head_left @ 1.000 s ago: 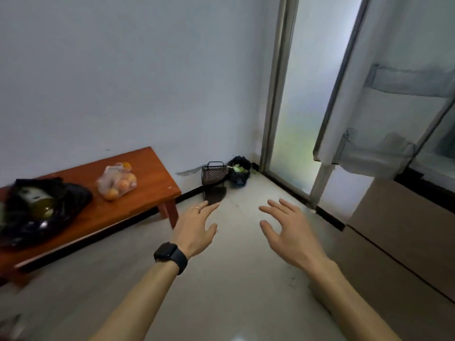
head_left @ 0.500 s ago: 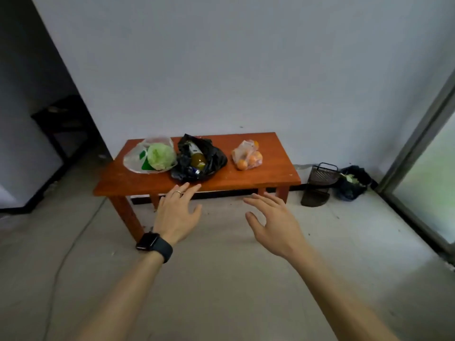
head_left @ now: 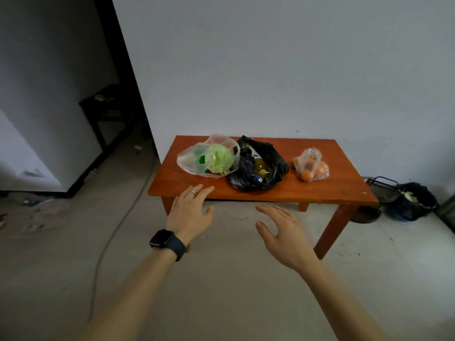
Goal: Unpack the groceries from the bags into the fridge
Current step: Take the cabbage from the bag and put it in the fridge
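At the bottom centre of the frame the left hand (head_left: 190,212) and right hand (head_left: 283,232) reach forward with fingers spread and nothing in them, well apart from each other and short of the groceries. Compared with a second ago, the view has swung away from the open fridge door and now squarely faces the tabletop (head_left: 344,190), so the person seems about to take the first bag. On it lie a clear bag with cabbage (head_left: 209,157), a black bag (head_left: 258,168) and a small bag of oranges (head_left: 311,166); no writing is legible on any packaging.
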A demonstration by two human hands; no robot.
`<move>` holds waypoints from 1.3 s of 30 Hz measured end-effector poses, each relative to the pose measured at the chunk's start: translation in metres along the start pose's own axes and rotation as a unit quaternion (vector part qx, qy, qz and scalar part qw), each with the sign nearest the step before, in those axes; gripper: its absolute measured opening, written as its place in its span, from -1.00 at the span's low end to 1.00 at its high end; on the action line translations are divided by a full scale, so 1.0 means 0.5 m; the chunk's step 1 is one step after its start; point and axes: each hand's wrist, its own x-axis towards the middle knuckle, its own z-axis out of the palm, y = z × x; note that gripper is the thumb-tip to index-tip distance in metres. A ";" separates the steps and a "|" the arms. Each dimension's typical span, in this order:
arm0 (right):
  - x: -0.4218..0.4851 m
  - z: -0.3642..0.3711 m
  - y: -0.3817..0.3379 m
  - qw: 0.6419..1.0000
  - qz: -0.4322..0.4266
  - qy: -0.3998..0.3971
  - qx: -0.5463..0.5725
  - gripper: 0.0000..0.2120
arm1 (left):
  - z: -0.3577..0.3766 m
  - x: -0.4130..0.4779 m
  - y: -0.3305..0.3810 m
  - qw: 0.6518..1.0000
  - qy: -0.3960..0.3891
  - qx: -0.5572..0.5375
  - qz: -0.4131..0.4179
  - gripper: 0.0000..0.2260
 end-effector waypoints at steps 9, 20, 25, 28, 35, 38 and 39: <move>0.196 0.093 0.036 0.998 0.039 -0.021 0.051 -0.57 | 0.050 0.244 -0.079 0.998 -0.021 -0.011 0.057 -0.53; 0.599 0.183 0.137 0.970 0.101 -0.053 0.213 -0.59 | 0.121 0.681 -0.097 0.996 -0.079 -0.018 0.046 -0.57; 0.759 0.213 0.123 0.950 0.114 -0.050 0.286 -0.64 | 0.171 0.837 -0.129 0.988 -0.149 -0.013 0.035 -0.59; 0.872 0.249 0.110 0.935 0.141 -0.043 0.324 -0.63 | 0.218 0.930 -0.172 0.977 -0.213 0.007 0.017 -0.54; 1.153 0.389 0.144 0.933 0.219 -0.178 0.223 -0.44 | 0.286 1.110 -0.299 0.953 -0.270 0.122 0.058 -0.31; 1.228 0.419 0.195 0.915 0.289 -0.211 0.187 -0.47 | 0.298 1.168 -0.378 0.923 -0.310 0.186 0.128 -0.13; 1.245 0.423 0.215 0.909 0.308 -0.197 0.202 -0.52 | 0.302 1.189 -0.403 0.909 -0.324 0.209 0.159 -0.08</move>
